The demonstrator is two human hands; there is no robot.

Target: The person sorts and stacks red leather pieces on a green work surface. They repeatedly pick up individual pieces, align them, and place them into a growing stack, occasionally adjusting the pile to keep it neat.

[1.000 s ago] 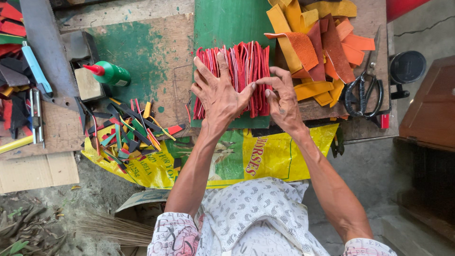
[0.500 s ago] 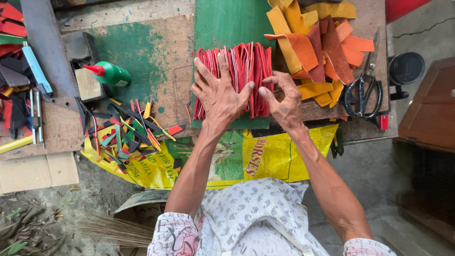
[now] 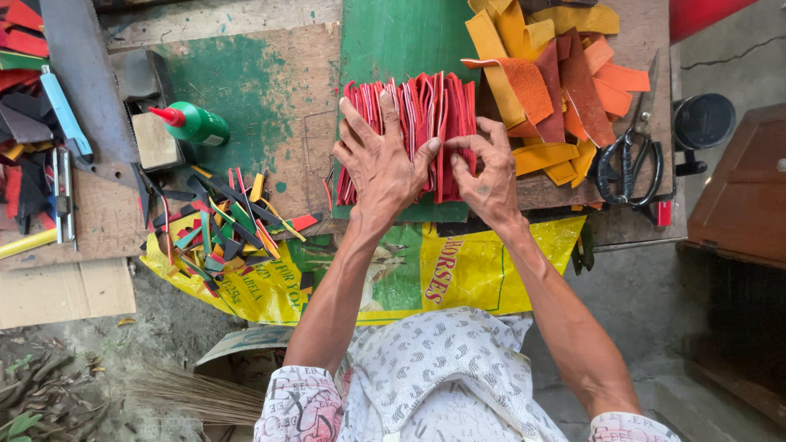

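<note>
A row of several folded red leather pieces (image 3: 426, 102) stands on edge on a green board (image 3: 401, 37). My left hand (image 3: 381, 160) lies flat on the left part of the row, fingers spread over the pieces. My right hand (image 3: 483, 168) is at the right part, its thumb and fingers pinching one red piece near the middle of the row. Both forearms reach up from the bottom of the view.
Orange and yellow leather strips (image 3: 548, 74) are heaped at the right, black scissors (image 3: 626, 160) beside them. A green glue bottle with a red tip (image 3: 192, 123) and a heap of coloured offcuts (image 3: 225, 225) lie at the left. A yellow printed sack (image 3: 426, 274) hangs over the front edge.
Both hands have stayed on the red row. My right fingers have curled in a little around a piece near the middle.
</note>
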